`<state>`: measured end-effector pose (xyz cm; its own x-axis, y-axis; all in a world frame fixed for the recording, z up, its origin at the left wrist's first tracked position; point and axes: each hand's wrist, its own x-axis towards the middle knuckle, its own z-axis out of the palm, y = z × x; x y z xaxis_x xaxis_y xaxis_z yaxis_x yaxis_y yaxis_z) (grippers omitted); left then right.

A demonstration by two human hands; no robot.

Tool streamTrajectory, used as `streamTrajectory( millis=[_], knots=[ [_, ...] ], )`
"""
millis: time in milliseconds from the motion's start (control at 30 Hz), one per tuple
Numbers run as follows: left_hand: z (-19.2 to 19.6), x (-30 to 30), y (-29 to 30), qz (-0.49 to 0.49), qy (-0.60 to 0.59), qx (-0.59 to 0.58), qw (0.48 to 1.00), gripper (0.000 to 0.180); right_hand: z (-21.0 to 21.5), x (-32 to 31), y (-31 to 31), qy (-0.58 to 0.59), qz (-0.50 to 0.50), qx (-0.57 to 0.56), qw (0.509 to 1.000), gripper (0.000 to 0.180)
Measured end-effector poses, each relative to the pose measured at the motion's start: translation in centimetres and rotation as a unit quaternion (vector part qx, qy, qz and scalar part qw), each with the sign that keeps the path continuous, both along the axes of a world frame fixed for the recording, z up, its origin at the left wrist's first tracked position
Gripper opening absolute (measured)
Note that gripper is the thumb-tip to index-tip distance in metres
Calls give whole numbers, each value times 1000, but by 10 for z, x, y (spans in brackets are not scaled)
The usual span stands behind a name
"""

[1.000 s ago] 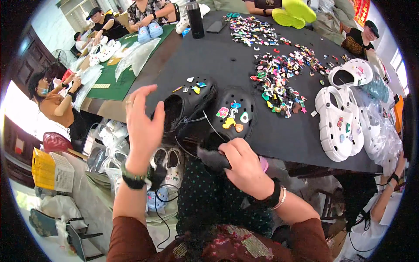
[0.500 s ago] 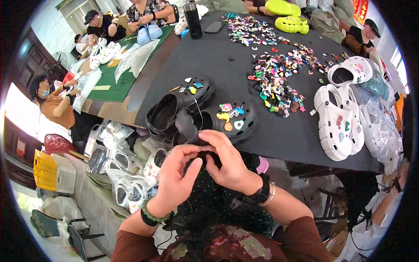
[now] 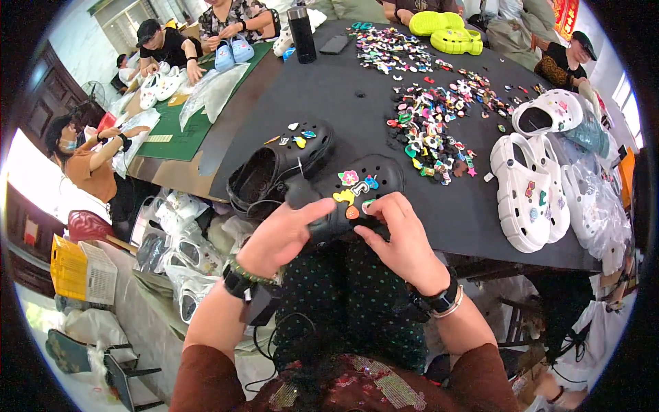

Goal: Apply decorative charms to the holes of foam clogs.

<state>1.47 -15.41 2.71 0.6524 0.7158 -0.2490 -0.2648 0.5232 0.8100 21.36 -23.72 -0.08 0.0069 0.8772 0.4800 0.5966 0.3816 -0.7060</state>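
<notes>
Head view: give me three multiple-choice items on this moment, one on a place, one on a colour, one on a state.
1. Where does the second black clog lie?
A. to the person's left of the held one
B. on the floor
C. on the green mat

2. What colour is the pair of clogs at the table's far end?
A. red
B. yellow-green
C. black

3. What are both hands doing?
A. resting empty
B. holding the black clog
C. holding a bottle

Answers: 1 A, it sits on the black table beside it. 2 B, bright yellow-green. 3 B, left hand and right hand grip its near end.
</notes>
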Motion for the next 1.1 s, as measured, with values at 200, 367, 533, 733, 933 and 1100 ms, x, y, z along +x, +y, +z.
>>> streamTrajectory(
  millis=[200, 367, 533, 733, 933, 1100],
  knots=[
    [1, 31, 4, 22, 54, 76, 995, 22, -2, 5, 4, -25, 18, 6, 1000, 33],
    [-3, 43, 2, 129, 62, 79, 987, 25, -3, 14, 10, 7, 38, 21, 999, 32],
    [-19, 64, 14, 174, 67, 144, 972, 22, 3, 24, 19, -25, -6, 11, 1000, 29],
    [-18, 62, -10, 279, -47, 123, 951, 25, 4, 38, 22, -56, -19, 29, 998, 26],
    [-27, 58, -6, 269, -30, 148, 951, 26, 31, 34, 26, -56, -18, 53, 997, 22],
    [-31, 55, -17, 239, 59, 178, 953, 23, 44, 29, 31, -44, 21, 44, 998, 20]
  ],
)
